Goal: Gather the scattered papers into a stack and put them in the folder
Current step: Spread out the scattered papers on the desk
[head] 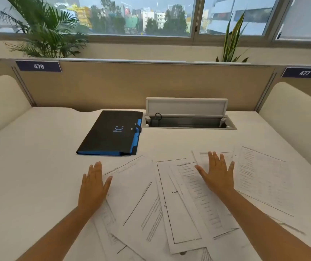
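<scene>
Papers (179, 200) lie scattered and overlapping along the desk's (38, 166) near edge, centre to right. Left hand (92, 185) flat, fingers spread, at the pile's left edge, gripping nothing. Right hand (216, 176) flat, spread on the sheets. Black folder (109, 132) closed, toward the far edge, beside the open cable tray (188, 122).

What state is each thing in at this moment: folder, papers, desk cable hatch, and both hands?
folder: closed, flat on the desk, strap fastened, nothing on top.
papers: loose, overlapping at mixed angles, not yet stacked.
cable hatch: lid raised, compartment open.
left hand: open, fingers extended, palm down at the papers' left edge, holding nothing.
right hand: open, fingers spread, palm down over the papers, holding nothing.
</scene>
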Available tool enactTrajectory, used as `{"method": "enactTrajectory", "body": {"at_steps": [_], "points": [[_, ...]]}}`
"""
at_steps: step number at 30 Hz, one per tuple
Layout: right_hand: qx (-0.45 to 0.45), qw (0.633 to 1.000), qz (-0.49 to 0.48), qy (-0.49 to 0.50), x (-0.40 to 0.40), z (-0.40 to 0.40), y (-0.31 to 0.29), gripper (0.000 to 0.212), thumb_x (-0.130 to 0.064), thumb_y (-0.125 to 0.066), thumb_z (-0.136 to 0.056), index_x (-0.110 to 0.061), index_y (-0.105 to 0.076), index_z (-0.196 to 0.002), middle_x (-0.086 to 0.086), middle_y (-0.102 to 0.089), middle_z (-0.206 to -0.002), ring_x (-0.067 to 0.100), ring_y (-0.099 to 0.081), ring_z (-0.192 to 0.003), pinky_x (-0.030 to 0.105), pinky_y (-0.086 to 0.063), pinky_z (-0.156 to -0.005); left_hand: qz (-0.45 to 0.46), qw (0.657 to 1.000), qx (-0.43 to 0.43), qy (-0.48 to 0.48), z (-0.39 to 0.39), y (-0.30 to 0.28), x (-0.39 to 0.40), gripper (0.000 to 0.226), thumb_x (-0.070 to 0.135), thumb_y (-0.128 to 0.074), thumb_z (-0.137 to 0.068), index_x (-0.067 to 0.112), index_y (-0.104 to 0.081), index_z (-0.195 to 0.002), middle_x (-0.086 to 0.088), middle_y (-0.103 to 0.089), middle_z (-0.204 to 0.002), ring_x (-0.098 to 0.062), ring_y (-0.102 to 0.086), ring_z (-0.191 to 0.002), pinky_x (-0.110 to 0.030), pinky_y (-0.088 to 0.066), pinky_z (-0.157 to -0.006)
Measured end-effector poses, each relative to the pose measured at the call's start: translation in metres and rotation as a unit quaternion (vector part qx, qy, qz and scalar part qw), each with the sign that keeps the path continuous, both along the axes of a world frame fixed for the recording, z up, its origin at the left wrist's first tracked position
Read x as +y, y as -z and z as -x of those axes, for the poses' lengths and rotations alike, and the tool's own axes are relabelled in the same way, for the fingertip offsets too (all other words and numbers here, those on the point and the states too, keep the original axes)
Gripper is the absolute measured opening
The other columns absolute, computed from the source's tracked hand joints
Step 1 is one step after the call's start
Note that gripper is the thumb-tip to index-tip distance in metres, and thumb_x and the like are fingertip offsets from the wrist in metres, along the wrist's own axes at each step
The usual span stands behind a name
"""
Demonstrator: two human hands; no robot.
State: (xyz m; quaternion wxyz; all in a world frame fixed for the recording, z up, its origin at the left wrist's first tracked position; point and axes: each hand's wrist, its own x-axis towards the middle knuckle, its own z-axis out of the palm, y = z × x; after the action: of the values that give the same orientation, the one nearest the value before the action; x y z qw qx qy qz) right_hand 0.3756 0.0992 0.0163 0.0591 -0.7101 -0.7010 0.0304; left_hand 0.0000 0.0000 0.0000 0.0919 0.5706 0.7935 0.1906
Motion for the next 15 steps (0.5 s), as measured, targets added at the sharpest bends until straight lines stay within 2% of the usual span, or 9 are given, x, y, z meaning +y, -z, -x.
{"method": "enactTrajectory", "body": {"at_steps": [2,5,10,15], "points": [[0.021,1.0,0.006,0.002,-0.003,-0.002,0.003,0.088,-0.074,-0.007,-0.077,-0.021,0.001,-0.147,0.001,-0.002,-0.158,0.022,0.005,-0.145,0.054,0.007,-0.114,0.022,1.0,0.001,-0.008,0.003,0.003,-0.002,0.065,0.046,-0.028,-0.093,0.014,-0.007,-0.146,-0.005,-0.009,-0.157,-0.021,-0.004,-0.145,-0.038,-0.003,-0.118],[0.032,0.999,0.02,0.004,-0.008,-0.01,0.012,0.082,-0.07,-0.016,-0.084,-0.02,-0.001,-0.148,0.001,-0.005,-0.158,0.021,0.004,-0.145,0.053,0.007,-0.114,0.052,0.998,-0.016,-0.014,0.007,0.012,-0.008,0.062,0.043,-0.028,-0.095,0.013,-0.009,-0.146,-0.005,-0.011,-0.157,-0.02,-0.005,-0.145,-0.037,-0.004,-0.117],[0.001,0.999,0.046,-0.007,-0.015,-0.019,0.022,0.077,-0.066,-0.015,-0.087,-0.02,0.0,-0.148,-0.001,-0.002,-0.158,0.021,0.003,-0.145,0.054,0.002,-0.116,0.043,0.999,0.029,-0.007,0.008,0.021,-0.016,0.06,0.04,-0.027,-0.095,0.011,-0.014,-0.145,-0.006,-0.015,-0.156,-0.021,-0.009,-0.144,-0.036,-0.006,-0.118],[0.04,0.999,0.033,-0.002,-0.017,-0.023,0.028,0.071,-0.062,-0.016,-0.089,-0.024,-0.006,-0.148,-0.003,-0.004,-0.158,0.02,0.003,-0.145,0.053,0.001,-0.116,0.023,0.999,0.035,-0.011,0.006,0.022,-0.016,0.057,0.037,-0.029,-0.095,0.009,-0.02,-0.144,-0.008,-0.021,-0.154,-0.022,-0.014,-0.144,-0.037,-0.01,-0.117]]}}
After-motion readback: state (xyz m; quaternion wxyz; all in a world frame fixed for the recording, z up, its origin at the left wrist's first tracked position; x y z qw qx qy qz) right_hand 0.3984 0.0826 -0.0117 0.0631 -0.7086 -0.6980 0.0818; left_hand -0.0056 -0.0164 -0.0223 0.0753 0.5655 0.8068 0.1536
